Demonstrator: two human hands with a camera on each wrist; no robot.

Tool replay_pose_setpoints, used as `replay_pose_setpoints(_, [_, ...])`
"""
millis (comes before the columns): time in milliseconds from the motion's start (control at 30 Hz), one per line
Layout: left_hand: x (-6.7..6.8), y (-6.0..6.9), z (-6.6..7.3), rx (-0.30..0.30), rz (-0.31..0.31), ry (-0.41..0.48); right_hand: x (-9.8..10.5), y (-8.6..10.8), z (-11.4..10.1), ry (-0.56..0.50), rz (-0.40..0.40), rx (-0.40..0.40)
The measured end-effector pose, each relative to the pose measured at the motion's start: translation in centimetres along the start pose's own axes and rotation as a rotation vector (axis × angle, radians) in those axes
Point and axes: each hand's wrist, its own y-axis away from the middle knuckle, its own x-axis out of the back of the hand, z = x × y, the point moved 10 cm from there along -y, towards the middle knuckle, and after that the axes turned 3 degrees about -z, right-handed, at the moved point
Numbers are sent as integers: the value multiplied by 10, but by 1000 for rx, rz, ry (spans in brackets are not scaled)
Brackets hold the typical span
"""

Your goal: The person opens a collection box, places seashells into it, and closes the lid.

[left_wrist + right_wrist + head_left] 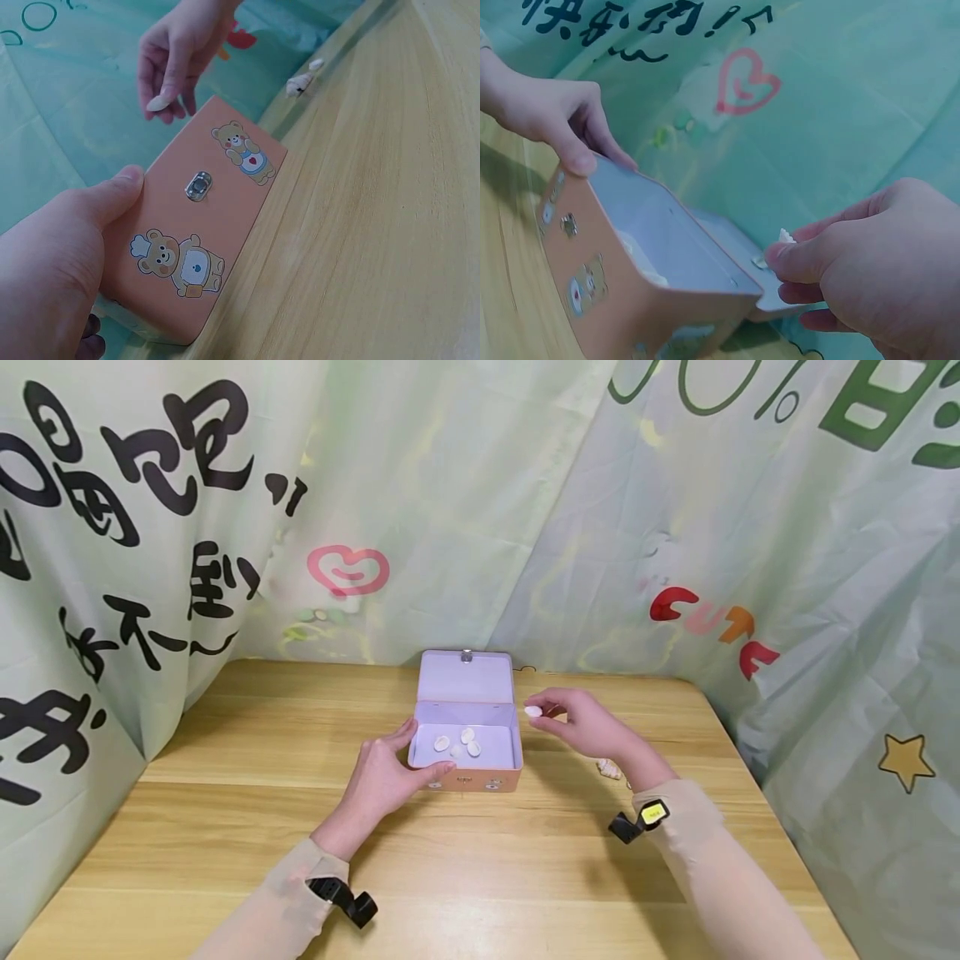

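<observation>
A tin box (493, 782) stands on the table with its lid (467, 679) raised at the back. It is lilac inside and orange outside, with bear pictures on the front. My left hand (375, 779) grips its front left corner, thumb over the front rim and fingers along the left side. Several small white shells (442, 743) lie on the box floor. Just right of the box, above the table, my right hand (588, 722) pinches a white shell (532, 712) between thumb and fingers. The right wrist view shows this shell's ridged edge (786, 236).
A spiral shell (609, 768) lies on the wooden table (480, 877), partly behind my right wrist. Another small pale shell (316, 64) is beside it in the left wrist view. A printed curtain (450, 510) hangs behind the table and along its sides.
</observation>
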Motion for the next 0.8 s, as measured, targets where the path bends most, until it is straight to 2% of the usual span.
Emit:
replay_pose_setpoints(400, [1,0,0,-16,8,-14,-22,-27,-26,-50,-49,59])
replay_pose_setpoints(800, [0,-1,-3,-8,3,-14,-50,-43,-30,-67,-112,78])
